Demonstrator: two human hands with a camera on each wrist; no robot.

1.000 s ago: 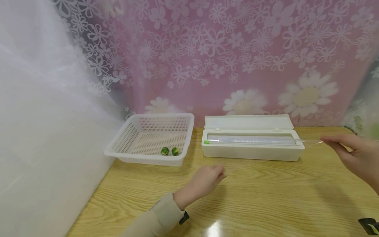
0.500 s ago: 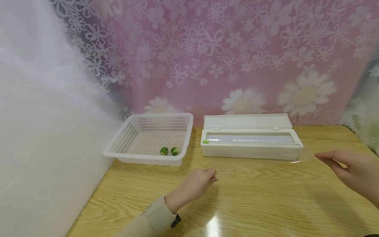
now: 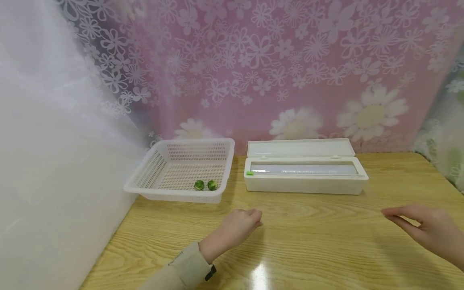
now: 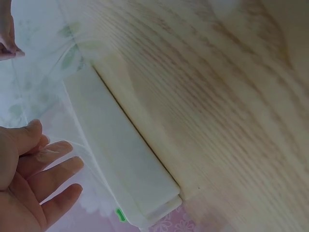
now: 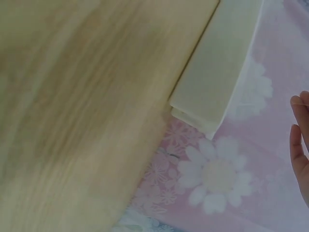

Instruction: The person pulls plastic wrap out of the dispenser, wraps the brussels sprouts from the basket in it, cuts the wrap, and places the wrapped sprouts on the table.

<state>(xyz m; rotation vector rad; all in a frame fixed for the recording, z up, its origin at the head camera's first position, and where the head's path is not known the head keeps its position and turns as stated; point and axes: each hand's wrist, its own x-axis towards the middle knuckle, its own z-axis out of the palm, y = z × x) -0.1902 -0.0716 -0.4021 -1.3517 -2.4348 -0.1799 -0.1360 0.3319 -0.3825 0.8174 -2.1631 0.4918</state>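
The left hand [image 3: 239,227] pinches the near corner of a clear, thin film sheet [image 4: 53,145]; the right hand [image 3: 422,227] pinches its far corner. At twelve o'clock lies the long white plastic dispenser box [image 3: 304,183], lid open.

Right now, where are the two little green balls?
In the head view, the two little green balls sit side by side inside the white basket on the left of the table, just left of the long white box.

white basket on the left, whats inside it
Two small green balls lie side by side near the front wall of the white basket. The floor strip right behind that wall is hidden.
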